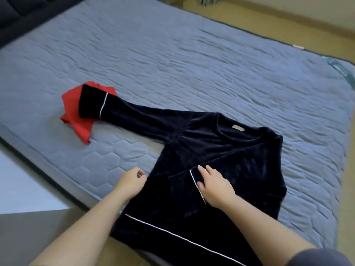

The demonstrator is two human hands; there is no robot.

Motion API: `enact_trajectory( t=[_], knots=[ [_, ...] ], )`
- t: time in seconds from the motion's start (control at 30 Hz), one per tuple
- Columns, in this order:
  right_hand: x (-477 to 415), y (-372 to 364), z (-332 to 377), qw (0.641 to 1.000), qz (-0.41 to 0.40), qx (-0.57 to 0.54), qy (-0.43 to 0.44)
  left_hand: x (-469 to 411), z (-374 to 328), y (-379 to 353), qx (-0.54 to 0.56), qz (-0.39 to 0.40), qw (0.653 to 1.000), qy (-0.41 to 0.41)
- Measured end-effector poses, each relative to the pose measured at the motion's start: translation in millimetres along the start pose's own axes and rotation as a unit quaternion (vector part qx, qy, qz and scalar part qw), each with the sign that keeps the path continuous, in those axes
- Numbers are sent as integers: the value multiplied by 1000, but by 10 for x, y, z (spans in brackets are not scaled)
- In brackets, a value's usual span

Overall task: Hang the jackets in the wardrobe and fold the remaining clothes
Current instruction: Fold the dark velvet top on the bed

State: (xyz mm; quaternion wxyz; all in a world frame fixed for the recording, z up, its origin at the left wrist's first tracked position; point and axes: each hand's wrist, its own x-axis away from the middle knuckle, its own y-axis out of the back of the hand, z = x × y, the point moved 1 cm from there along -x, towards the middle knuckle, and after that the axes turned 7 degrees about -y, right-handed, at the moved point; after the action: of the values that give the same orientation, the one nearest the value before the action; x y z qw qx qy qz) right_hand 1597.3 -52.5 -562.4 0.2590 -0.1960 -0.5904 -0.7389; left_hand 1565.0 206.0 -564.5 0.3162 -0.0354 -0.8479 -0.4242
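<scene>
A dark navy velvet top (201,150) with white piping lies flat on the grey quilted mattress (172,64). One of its sleeves is folded across the body, and my right hand (215,186) rests flat on that sleeve's cuff with fingers spread. The other sleeve stretches out to the left, its cuff lying over a folded red garment (74,112). My left hand (130,182) is at the top's left edge with fingers loosely curled; whether it pinches the fabric is unclear.
The mattress lies on a tan floor (288,14), with its near edge running diagonally at lower left. A dark headboard (15,14) stands at the upper left. A white surface (23,185) sits at the left.
</scene>
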Motion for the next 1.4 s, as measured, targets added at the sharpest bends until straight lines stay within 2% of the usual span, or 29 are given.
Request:
enact_trajectory(
  t=[0.13,0.3,0.47,0.57,0.73,0.83,0.93,1.03,1.1,1.13,1.2,1.27,1.33,1.4],
  knots=[
    [-405,94,666,1000,-6,-3,0,-572,407,607,35,-29,999,18],
    [-1445,-116,1817,999,0,-32,-24,-1727,1064,1536,50,-128,990,44],
    [-2313,-457,2689,999,24,-40,-3,-2658,1693,2164,72,-237,966,73],
    [-2649,-534,2840,998,41,-34,-16,-3019,1853,2251,93,-226,964,101],
    [-2975,-576,2882,994,87,-58,-37,-3409,1989,2303,121,-194,971,74],
    [-2945,-588,2870,994,91,-57,-35,-3422,1962,2333,175,-164,969,59],
    [-2835,-494,2851,991,88,-98,-27,-3306,1811,2422,262,-195,945,7],
    [-2663,-295,2860,971,68,-227,-31,-3055,1486,2513,365,-160,916,-48],
    [-2524,-124,2896,931,50,-359,-50,-2804,1189,2552,380,-129,909,-114],
    [-2458,-30,2925,893,51,-442,-67,-2662,1035,2562,376,-117,907,-150],
    [-2307,175,2978,777,93,-613,-106,-2351,727,2550,373,-88,900,-207],
    [-2117,396,2968,651,133,-741,-94,-2035,427,2472,381,-35,890,-248],
    [-1876,622,2834,571,147,-807,-46,-1712,136,2310,364,30,888,-279],
    [-1611,800,2572,527,143,-838,-12,-1405,-124,2095,326,87,889,-310]
  ],
)
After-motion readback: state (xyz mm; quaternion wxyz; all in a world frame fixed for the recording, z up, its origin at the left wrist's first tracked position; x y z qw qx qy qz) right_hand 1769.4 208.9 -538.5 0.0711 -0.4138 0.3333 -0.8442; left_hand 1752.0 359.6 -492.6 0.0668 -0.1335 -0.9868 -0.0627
